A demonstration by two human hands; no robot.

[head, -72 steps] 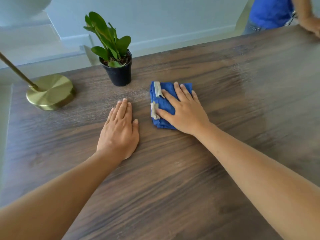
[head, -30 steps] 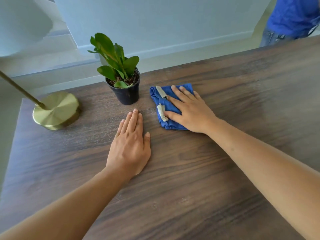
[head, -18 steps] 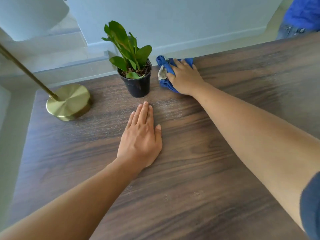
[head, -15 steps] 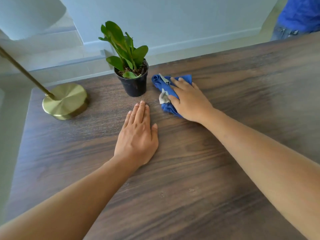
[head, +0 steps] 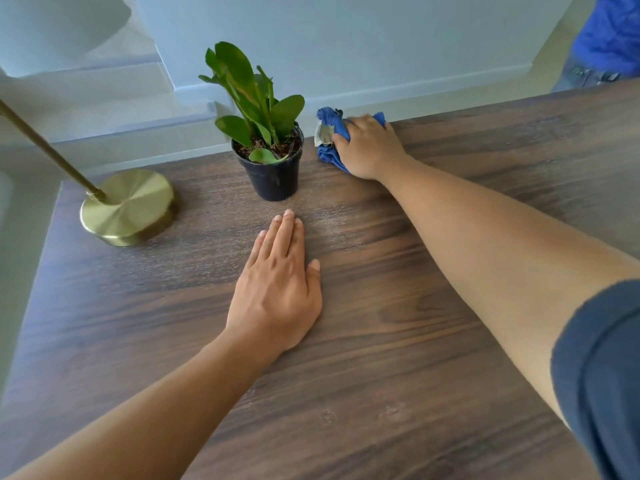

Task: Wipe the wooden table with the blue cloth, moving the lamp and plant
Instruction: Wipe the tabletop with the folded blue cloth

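Right hand [head: 369, 147]: fingers curled over bunched blue cloth [head: 329, 133], pressing it at the table's [head: 381, 341] far edge, just right of the plant [head: 266, 133] | Cloth: crumpled, long axis roughly near-to-far | Left hand [head: 277, 282]: flat, fingers straight, pointing toward the upright pot | Lamp [head: 128, 206]: brass base far left, stem leaning left.
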